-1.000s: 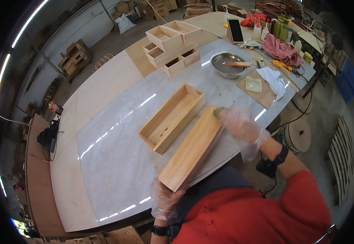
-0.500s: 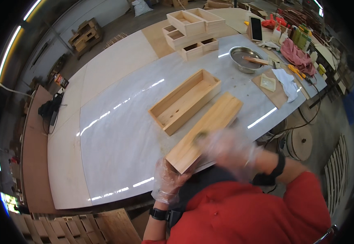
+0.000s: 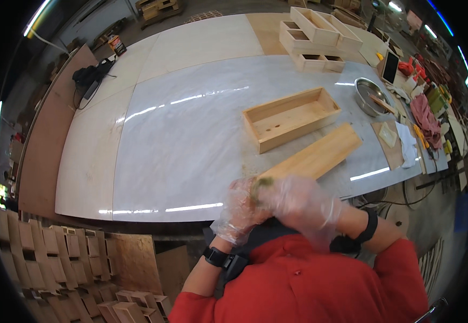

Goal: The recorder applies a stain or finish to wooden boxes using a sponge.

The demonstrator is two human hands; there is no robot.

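My left hand (image 3: 239, 209), in a clear plastic glove, grips the near end of a long, pale wooden piece (image 3: 323, 153), which may be a box with only one long face showing. My right hand (image 3: 306, 204), gloved the same way and blurred, is closed on a small greenish pad (image 3: 264, 184) at that near end, close beside the left hand. Both hands hide the end of the piece. Just beyond it, an open rectangular wooden box (image 3: 293, 119) rests on the shiny grey sheet of the table, with two dark spots on its inside bottom.
Stacked wooden boxes (image 3: 316, 37) stand at the far side. To the right are a steel bowl (image 3: 373, 98) with a wood-handled tool, a white cloth (image 3: 406, 144), a pink cloth (image 3: 426, 123) and several bottles. A black bag (image 3: 90, 78) lies at the far left.
My view has turned, so the table appears shifted right. The right hand with the pad has slid along the wooden piece from its middle to its near end, beside the left hand.
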